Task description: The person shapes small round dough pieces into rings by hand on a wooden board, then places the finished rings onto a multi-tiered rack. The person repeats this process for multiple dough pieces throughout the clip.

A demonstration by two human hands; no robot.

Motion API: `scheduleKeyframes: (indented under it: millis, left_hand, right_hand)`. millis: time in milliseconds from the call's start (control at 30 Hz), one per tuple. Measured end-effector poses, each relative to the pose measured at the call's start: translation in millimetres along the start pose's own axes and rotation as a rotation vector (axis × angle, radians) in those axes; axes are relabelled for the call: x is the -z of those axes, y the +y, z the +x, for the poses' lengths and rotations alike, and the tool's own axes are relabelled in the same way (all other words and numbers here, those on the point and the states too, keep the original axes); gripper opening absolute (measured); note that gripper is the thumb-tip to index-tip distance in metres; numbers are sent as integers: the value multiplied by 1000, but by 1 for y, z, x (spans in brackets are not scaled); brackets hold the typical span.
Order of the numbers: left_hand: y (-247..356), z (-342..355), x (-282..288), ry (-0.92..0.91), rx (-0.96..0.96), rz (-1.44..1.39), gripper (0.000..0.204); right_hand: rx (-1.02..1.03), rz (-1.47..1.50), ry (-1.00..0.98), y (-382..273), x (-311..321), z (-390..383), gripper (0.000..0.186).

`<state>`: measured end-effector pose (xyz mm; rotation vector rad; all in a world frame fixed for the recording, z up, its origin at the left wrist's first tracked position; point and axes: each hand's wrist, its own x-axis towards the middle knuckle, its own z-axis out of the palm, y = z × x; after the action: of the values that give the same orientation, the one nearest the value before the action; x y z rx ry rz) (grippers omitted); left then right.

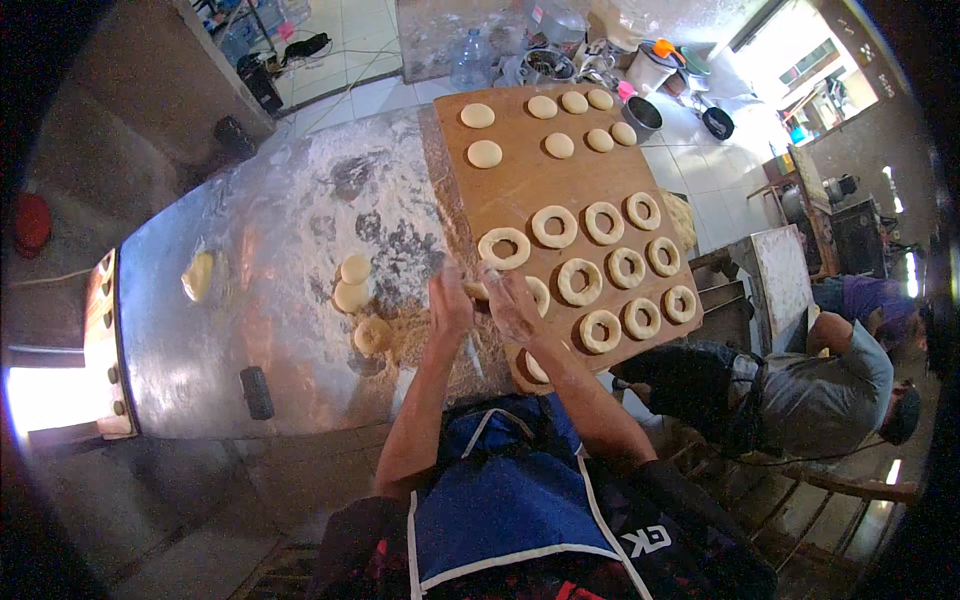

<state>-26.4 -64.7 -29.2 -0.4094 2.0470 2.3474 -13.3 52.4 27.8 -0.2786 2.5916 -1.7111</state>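
My left hand (452, 302) and my right hand (513, 306) are close together at the left edge of a wooden board (540, 185). Between them they grip a small piece of dough (476, 291), its shape mostly hidden by my fingers. Beside and beyond my right hand lie several dough rings (553, 228) in rows. Flat dough rounds (484, 153) occupy the board's far end. Left of my left hand, two dough rounds (354, 268) overlap on the floury table. Another dough piece (373, 337) rests against a patch of tan crumbs (412, 338).
The metal table (225, 350) carries a pale dough lump (198, 276) and a dark oblong object (256, 392). A person (815, 390) in a grey shirt is at the right. Beyond the board, a water jug (471, 62), pots and a bucket (650, 72) stand on the tiled floor.
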Motion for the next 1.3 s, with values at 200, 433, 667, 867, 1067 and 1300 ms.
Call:
scheduleKeyframes:
  millis: [200, 433, 667, 867, 1067, 1300]
  left_hand:
    - [-30, -9, -6, 178, -198, -38, 46]
    - [-23, 10, -28, 6, -91, -484, 42]
    - [16, 13, -57, 133, -324, 102, 39]
    - [-4, 44, -75, 212, -700, 259, 40]
    - [25, 53, -83, 181, -345, 85, 44]
    - [56, 132, -78, 247, -29, 398, 41]
  right_hand:
    - [-49, 177, 57, -10, 19, -6, 37]
    - [-233, 508, -85, 6, 35, 16, 51]
    - [87, 128, -104, 8, 70, 38, 63]
    - [134, -11, -122, 21, 82, 50, 56]
    - [-284, 261, -105, 33, 88, 71, 38]
    - [-129, -120, -97, 36, 114, 132, 40]
